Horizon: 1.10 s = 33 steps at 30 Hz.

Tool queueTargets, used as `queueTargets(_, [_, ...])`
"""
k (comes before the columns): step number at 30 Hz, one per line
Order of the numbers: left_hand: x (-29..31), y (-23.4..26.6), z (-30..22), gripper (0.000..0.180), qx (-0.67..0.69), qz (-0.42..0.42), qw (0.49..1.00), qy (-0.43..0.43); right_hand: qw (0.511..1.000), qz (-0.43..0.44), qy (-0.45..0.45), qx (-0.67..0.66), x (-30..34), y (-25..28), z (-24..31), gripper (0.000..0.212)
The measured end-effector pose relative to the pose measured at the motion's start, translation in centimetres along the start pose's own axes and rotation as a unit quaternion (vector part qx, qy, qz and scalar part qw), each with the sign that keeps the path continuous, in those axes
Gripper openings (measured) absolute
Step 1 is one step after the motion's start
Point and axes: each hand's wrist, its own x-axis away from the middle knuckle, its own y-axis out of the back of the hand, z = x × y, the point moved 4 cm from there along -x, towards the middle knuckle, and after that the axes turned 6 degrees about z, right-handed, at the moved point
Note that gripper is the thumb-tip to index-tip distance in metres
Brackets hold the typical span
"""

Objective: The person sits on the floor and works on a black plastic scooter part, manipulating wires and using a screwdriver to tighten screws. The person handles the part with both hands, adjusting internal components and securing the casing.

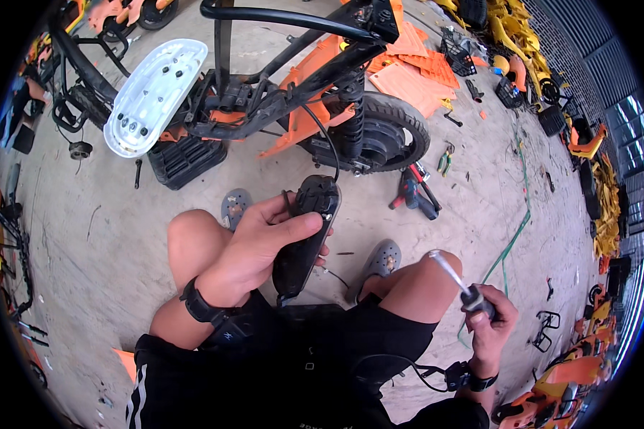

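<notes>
My left hand (265,232) is closed round a long black plastic part (298,250), its thumb pressed on the upper end near a small shiny spot. From that end a black cable (329,143) runs up to the frame of a stripped scooter (286,107). What the part belongs to cannot be made out. My right hand (492,322) grips the dark handle of a screwdriver (451,272) off to the right. Its metal shaft points up and left over my knee, apart from the black part.
Beyond my feet stand the scooter's rear wheel (397,136) and a white seat-shaped panel (156,96). Orange panels (408,86) lie behind the wheel. On the floor are a cordless power tool (413,193), green-handled pliers (446,159) and a green cord (519,236). Yellow parts (511,43) are piled along the right.
</notes>
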Motion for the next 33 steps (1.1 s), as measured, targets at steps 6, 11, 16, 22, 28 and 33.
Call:
queueTargets(6, [0.6,0.2,-0.6,0.04,-0.005,-0.013,1.0,-0.019,0.968,0.056,0.192,0.153,-3.7,-6.5,6.7,0.038])
queueTargets(11, [1.4,0.7,-1.0,0.042,-0.009,-0.02,1.0,-0.02,0.96,0.056,0.188,0.202,-3.7,-6.9,7.0,0.04])
queueTargets(16, [1.3,0.9,-0.8,0.042,-0.018,-0.013,1.0,-0.017,0.961,0.053,0.188,0.197,-3.5,-7.0,6.9,0.041])
queueTargets(22, [1.1,0.8,-0.6,0.041,-0.018,-0.021,1.0,-0.014,0.956,0.045,0.204,0.205,-3.4,-7.1,6.8,0.041])
queueTargets(28, [1.0,0.6,-0.5,0.04,-0.016,-0.032,0.999,-0.01,0.941,0.029,0.235,0.24,-3.4,-7.1,7.0,0.042])
queueTargets(33, [0.9,0.5,-0.4,0.03,-0.048,-0.048,0.998,-0.015,0.934,0.01,0.243,0.26,-3.1,-7.3,6.7,0.043])
